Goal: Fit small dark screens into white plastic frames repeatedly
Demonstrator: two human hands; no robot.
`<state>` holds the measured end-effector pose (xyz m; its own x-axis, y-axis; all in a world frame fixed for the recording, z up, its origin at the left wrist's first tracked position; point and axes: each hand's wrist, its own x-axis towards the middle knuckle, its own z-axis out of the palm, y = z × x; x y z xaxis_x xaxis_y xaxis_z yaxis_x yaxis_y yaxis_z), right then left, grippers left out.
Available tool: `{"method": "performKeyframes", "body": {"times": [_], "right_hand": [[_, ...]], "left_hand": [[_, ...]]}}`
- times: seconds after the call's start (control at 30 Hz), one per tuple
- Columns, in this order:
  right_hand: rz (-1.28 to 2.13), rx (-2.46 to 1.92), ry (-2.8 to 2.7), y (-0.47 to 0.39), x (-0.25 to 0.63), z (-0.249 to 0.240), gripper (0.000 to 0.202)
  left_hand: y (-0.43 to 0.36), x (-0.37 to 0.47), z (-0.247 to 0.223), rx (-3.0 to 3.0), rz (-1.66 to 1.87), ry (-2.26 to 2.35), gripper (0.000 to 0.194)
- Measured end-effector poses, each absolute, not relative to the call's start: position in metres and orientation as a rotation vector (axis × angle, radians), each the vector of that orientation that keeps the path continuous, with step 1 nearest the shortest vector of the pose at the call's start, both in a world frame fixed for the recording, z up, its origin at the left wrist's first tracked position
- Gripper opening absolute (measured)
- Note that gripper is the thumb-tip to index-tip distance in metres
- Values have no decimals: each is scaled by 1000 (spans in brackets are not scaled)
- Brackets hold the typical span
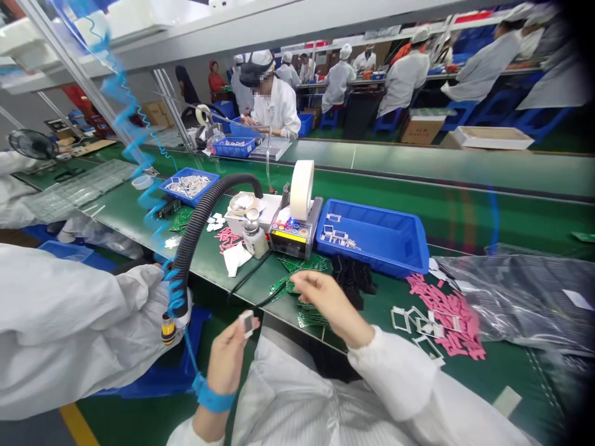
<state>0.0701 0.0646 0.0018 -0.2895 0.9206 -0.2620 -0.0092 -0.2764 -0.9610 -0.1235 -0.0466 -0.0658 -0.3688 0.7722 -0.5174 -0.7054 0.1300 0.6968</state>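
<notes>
My left hand (226,359), with a blue band round its wrist, is raised at the table's front edge. Its thumb and fingers pinch a small white frame with a grey window (248,323). My right hand (328,300) is above a stack of green circuit boards (312,316), its thumb and forefinger drawn together. Whatever may be between those fingertips is too small to make out. More green circuit boards (304,263) lie just beyond, in front of the tape dispenser (292,238). Black ribbed parts (351,279) lie beside my right hand.
A blue tray (395,241) holds several white frames. Pink pieces (458,316) and loose white frames (421,322) lie at the right, by plastic bags (525,297). A pump bottle (255,238) and a black hose (195,229) are at the left. A co-worker's sleeve (134,297) is close by.
</notes>
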Motion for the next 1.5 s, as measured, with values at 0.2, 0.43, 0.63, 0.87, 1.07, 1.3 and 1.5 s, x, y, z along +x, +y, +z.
{"method": "performKeyframes", "body": {"times": [0.2,0.43,0.63,0.87,1.07,1.3,1.5], "right_hand": [[1718,-1416,-830,115,66,-11,19],[1680,-1493,-612,120,40,-14,28],[1608,-1467,-646,116,33,-4,21],[1583,-1219,-1136,36,61,27,20],[1125,-1047,-1777,0,83,45,14],[529,-1115,-1922,1,94,52,15],[404,-1181,-1876,5,103,55,16]], "left_hand": [[-74,-210,-107,-239,1801,1137,40],[-93,-237,-112,-143,1813,867,46],[-76,-232,-126,-210,1863,702,46],[-44,-118,-73,-263,1515,716,34],[-24,-45,-4,71,1377,604,14],[-22,-23,11,217,1334,646,33],[-22,-15,15,267,1358,663,29]]}}
